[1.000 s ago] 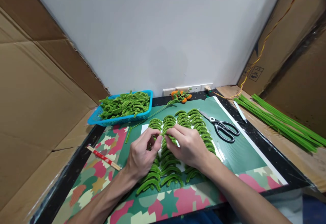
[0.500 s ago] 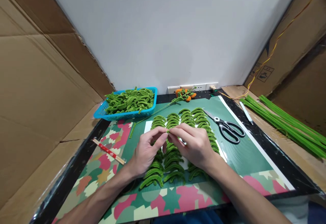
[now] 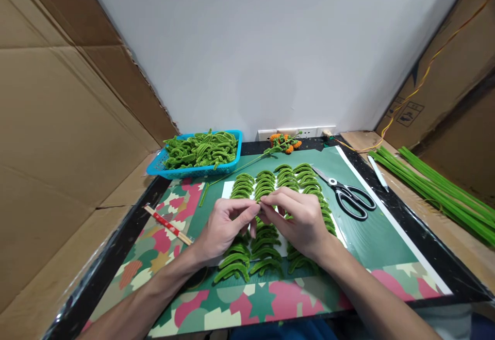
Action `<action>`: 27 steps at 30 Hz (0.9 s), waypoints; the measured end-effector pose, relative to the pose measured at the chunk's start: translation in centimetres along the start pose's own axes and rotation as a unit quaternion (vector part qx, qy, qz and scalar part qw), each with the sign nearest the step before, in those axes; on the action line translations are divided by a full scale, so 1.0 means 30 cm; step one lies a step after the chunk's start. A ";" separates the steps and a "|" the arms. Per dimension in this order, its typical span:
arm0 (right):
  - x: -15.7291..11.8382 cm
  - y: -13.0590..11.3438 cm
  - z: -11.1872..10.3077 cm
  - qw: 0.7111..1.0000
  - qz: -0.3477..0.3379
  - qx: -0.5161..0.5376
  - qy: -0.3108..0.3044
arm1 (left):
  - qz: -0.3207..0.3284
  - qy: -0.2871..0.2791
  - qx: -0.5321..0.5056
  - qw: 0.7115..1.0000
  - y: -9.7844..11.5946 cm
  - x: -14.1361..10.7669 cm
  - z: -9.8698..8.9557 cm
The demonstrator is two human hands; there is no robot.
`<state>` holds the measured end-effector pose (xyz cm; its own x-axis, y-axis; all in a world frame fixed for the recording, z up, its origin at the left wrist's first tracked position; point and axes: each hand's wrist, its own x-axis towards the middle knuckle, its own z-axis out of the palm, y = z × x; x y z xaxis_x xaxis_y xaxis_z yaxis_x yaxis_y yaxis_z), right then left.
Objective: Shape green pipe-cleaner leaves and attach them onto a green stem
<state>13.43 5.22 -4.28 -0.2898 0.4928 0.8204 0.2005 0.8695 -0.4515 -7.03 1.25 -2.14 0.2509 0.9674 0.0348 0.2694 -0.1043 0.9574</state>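
Observation:
My left hand (image 3: 229, 225) and my right hand (image 3: 299, 220) meet fingertip to fingertip above the mat. Each is closed in a pinch. Between the tips is a tiny bit of green, probably a pipe cleaner piece, mostly hidden by the fingers. Beneath them, curved green pipe cleaner pieces (image 3: 266, 253) lie in several overlapping columns on a white sheet (image 3: 227, 189) and the green mat (image 3: 386, 237). My hands cover the middle of these columns. Scissors (image 3: 350, 195) with black and grey handles rest right of the columns, their blades slightly apart.
A blue basket (image 3: 193, 174) heaped with bent green pipe cleaners stands back left. An orange-flowered stem (image 3: 284, 144) lies behind the columns, near a power strip (image 3: 307, 132). Wrapped chopsticks (image 3: 168, 225) lie left; a white-handled tool (image 3: 378, 174) and long green pipe cleaners (image 3: 436, 190) lie right.
Both hands stay pinched together, with the fingertips shifted slightly and less green showing between them. The whole view has moved a little, so the table's things appear slightly further right.

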 end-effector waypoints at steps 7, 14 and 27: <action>0.006 -0.007 -0.008 0.999 0.013 0.032 -0.013 | -0.031 -0.027 -0.106 0.994 -0.019 0.012 -0.009; 0.001 0.002 -0.008 1.000 -0.010 -0.010 -0.009 | -0.036 -0.028 -0.172 0.984 -0.029 0.023 -0.005; 0.009 0.010 -0.005 0.996 -0.043 -0.070 -0.024 | -0.120 -0.083 -0.240 0.960 0.010 0.026 -0.011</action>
<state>13.55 5.61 -4.14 -0.3552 0.4200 0.8351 0.3013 0.8971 -0.3231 -7.05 2.04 -1.72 0.3913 0.8958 -0.2109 -0.1122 0.2739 0.9552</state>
